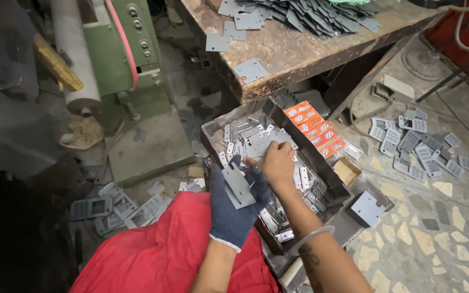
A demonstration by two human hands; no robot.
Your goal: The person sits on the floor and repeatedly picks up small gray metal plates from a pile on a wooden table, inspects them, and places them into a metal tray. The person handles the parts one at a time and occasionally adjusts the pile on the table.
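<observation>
The left hand (235,209) wears a dark blue knitted cloth glove and holds a flat grey sheet-metal plate (238,186) with a dull sheen; the right hand (279,163) is bare. The dark metal tray (321,163) looks matt and scuffed, the brown wooden desk (294,51) rough and worn

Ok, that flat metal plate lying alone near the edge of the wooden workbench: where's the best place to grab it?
Probably by the side facing the bench edge. The metal plate lies flat on the wooden workbench, apart from the pile, so its face offers no grip. Come from the bench's front, slide it until it overhangs, then pinch top and bottom faces.
</observation>
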